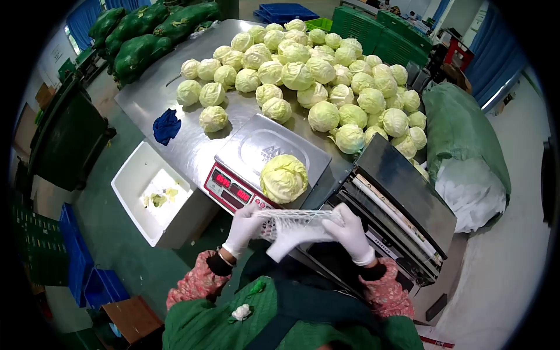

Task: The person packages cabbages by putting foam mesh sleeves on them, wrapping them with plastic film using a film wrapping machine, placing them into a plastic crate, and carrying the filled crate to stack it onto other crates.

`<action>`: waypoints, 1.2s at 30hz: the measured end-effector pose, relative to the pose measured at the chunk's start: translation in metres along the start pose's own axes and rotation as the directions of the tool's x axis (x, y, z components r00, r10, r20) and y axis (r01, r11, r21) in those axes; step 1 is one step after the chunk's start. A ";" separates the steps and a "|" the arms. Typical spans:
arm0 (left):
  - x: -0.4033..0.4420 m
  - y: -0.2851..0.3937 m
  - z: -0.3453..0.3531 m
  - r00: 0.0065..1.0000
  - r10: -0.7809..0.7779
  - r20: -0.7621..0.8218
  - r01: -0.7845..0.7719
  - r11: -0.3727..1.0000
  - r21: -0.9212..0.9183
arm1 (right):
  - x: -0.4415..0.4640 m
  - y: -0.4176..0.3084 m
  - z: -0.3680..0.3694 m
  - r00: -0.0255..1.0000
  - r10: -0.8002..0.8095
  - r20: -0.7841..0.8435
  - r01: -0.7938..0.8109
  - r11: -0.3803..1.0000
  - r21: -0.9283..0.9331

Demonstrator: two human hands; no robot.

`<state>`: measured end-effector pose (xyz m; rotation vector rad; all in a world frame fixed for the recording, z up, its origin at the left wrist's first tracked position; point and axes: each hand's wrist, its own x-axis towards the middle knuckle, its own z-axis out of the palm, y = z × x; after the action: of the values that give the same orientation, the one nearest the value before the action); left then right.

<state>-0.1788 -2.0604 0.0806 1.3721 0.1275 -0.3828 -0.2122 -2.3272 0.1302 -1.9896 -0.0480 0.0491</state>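
Just before the near corner of the worktop [149, 76], we held a white mesh sleeve [297, 224] between our two gloved hands, with a loose white end of it hanging below the middle. Our left hand [242, 227] was pinched closed on one end of the mesh, and our right hand [352, 233] was clamped on the other, the two well apart. Close beyond the mesh we had a single cabbage [284, 178] resting near the front edge of the scale [239, 143], whose red panel showed lit digits. To its right stood a dark metal machine [405, 181] with a pale bar across it; off the worktop's left edge sat a white box [129, 181] with leaf scraps in it. Farther along that left edge we had a crumpled blue cloth [167, 126]. Beyond the scale, a heap of cabbages [297, 74] spread toward the far edge and down the right side, where a bulging green sack [464, 122] stood just outside. Past the far left corner we saw stuffed green sacks [140, 55], and past the far right, green crates [356, 29].
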 end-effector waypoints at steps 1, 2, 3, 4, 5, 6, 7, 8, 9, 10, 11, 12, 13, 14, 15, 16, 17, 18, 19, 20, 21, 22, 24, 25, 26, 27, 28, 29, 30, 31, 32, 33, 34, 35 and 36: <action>0.006 -0.007 0.003 0.970 0.192 -0.150 -0.188 0.981 0.042 | 0.008 -0.001 0.011 0.986 -0.108 -0.124 0.095 0.990 -0.099; 0.016 -0.010 -0.001 0.939 0.292 -0.181 -0.264 0.950 0.165 | 0.018 0.000 0.020 0.945 -0.226 -0.236 0.177 0.961 -0.211; 0.028 -0.013 -0.003 0.897 0.387 -0.214 -0.342 0.914 0.220 | 0.035 0.004 0.028 0.895 -0.305 -0.324 0.243 0.945 -0.220; 0.040 -0.011 -0.003 0.845 0.478 -0.240 -0.412 0.868 0.277 | 0.051 0.000 0.033 0.880 -0.282 -0.381 0.210 0.953 -0.220; 0.061 -0.023 -0.014 0.782 0.616 -0.093 -0.460 0.672 0.581 | 0.069 0.006 0.039 0.876 -0.260 -0.406 0.216 0.965 -0.150; 0.082 -0.029 -0.018 0.799 0.600 -0.050 -0.484 0.689 0.539 | 0.087 0.015 0.044 0.871 -0.237 -0.431 0.225 0.971 -0.080; 0.103 -0.035 -0.022 0.814 0.582 -0.007 -0.502 0.708 0.496 | 0.101 0.020 0.051 0.883 -0.203 -0.424 0.217 0.976 -0.016; 0.105 -0.025 -0.017 0.869 0.495 0.010 -0.460 0.799 0.388 | 0.114 0.025 0.057 0.894 -0.170 -0.415 0.208 0.977 0.049; 0.091 -0.003 -0.003 0.950 0.310 0.019 -0.309 0.935 0.176 | 0.127 0.030 0.064 0.934 -0.066 -0.350 0.097 0.993 0.072; 0.083 0.008 0.004 0.987 0.160 0.032 -0.160 0.987 -0.008 | 0.136 0.024 0.069 0.940 -0.002 -0.340 0.061 0.985 0.163; 0.076 0.020 0.009 0.997 0.050 0.052 -0.041 0.985 -0.166 | 0.132 0.022 0.069 0.938 0.011 -0.346 0.085 0.962 0.260; 0.085 0.012 0.005 0.999 -0.008 0.052 0.026 0.932 -0.361 | 0.131 0.020 0.066 0.936 0.015 -0.350 0.116 0.929 0.351; 0.107 -0.017 -0.014 0.987 -0.030 0.155 0.091 0.911 -0.403 | 0.123 0.014 0.062 0.931 -0.045 -0.362 0.132 0.966 0.222; 0.119 -0.046 -0.029 0.965 -0.054 0.258 0.166 0.884 -0.437 | 0.109 0.011 0.059 0.927 -0.097 -0.362 0.138 0.986 0.089; 0.110 -0.050 -0.027 0.930 0.023 0.366 0.150 0.887 -0.437 | 0.092 -0.003 0.058 0.919 -0.153 -0.362 0.235 0.952 0.195; 0.101 -0.054 -0.025 0.877 0.101 0.469 0.134 0.887 -0.441 | 0.073 -0.022 0.053 0.927 -0.130 -0.353 0.236 0.932 0.276; 0.091 -0.058 -0.023 0.809 0.175 0.562 0.120 0.885 -0.449 | 0.059 -0.035 0.047 0.959 0.009 -0.285 0.151 0.832 0.533; 0.078 -0.045 -0.010 0.694 0.105 0.713 0.548 0.565 -0.617 | 0.050 -0.044 0.039 0.975 0.119 -0.187 0.062 0.663 0.746; 0.057 -0.034 0.001 0.717 -0.029 0.697 0.490 0.732 -0.474 | 0.041 -0.047 0.028 0.974 0.212 -0.082 -0.062 0.594 0.802; 0.059 -0.057 0.014 0.705 -0.058 0.706 0.636 0.492 -0.595 | 0.032 -0.052 0.018 0.967 0.249 -0.053 -0.083 0.505 0.859; 0.044 -0.042 0.032 0.659 0.114 0.744 0.627 0.463 -0.626 | 0.025 -0.042 0.013 0.960 0.277 -0.034 -0.074 0.367 0.927; 0.026 -0.019 0.049 0.595 0.283 0.752 0.624 0.427 -0.654 | 0.017 -0.033 0.009 0.954 0.300 -0.013 -0.056 0.220 0.974; 0.023 -0.011 0.067 0.665 0.124 0.736 0.596 0.505 -0.624 | -0.002 -0.034 -0.007 0.934 0.358 0.002 -0.071 0.178 0.981; 0.022 -0.006 0.075 0.739 -0.017 0.674 0.555 0.581 -0.595 | -0.011 -0.037 -0.013 0.933 0.358 -0.020 -0.077 0.253 0.964; 0.020 0.006 0.079 0.727 -0.020 0.686 0.566 0.583 -0.583 | -0.020 -0.036 -0.018 0.934 0.355 -0.042 -0.083 0.328 0.941; 0.021 0.021 0.079 0.779 0.119 0.615 0.131 0.929 -0.346 | -0.028 -0.020 -0.021 0.932 0.358 -0.061 -0.065 0.329 0.942; 0.025 0.030 0.090 0.785 0.173 0.595 0.011 0.956 -0.292 | -0.034 0.006 -0.023 0.917 0.330 -0.224 0.013 0.536 0.844; 0.028 0.039 0.101 0.787 0.227 0.573 -0.110 0.967 -0.230 | -0.042 0.014 -0.028 0.887 0.268 -0.376 0.078 0.717 0.693; 0.032 0.048 0.112 0.788 0.279 0.549 -0.226 0.960 -0.163 | -0.063 0.019 -0.037 0.863 0.311 -0.398 0.053 0.728 0.684; 0.036 0.056 0.125 0.781 0.193 0.594 0.027 0.940 -0.341 | -0.075 0.008 -0.040 0.854 0.194 -0.482 0.177 0.763 0.621; 0.036 0.062 0.138 0.751 0.113 0.651 0.287 0.832 -0.475 | -0.084 -0.007 -0.043 0.830 0.075 -0.553 0.295 0.783 0.548; 0.030 0.067 0.153 0.804 0.055 0.592 0.211 0.905 -0.370 | -0.093 -0.025 -0.046 0.862 -0.116 -0.493 0.400 0.752 0.523; 0.019 0.076 0.176 0.803 0.132 0.581 0.114 0.923 -0.368 | -0.089 -0.038 -0.042 0.771 -0.163 -0.616 0.520 0.719 0.460; 0.021 0.080 0.188 0.743 0.251 0.620 -0.132 0.964 -0.233 | -0.088 -0.034 -0.055 0.771 -0.057 -0.634 0.475 0.714 0.514; 0.023 0.083 0.200 0.647 0.353 0.676 -0.382 0.917 -0.113 | -0.087 -0.028 -0.070 0.762 0.048 -0.646 0.435 0.701 0.565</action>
<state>-0.1559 -2.2468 0.1912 1.1736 -0.7829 -0.5261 -0.2957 -2.3849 0.1852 -1.1333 0.1591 -0.6665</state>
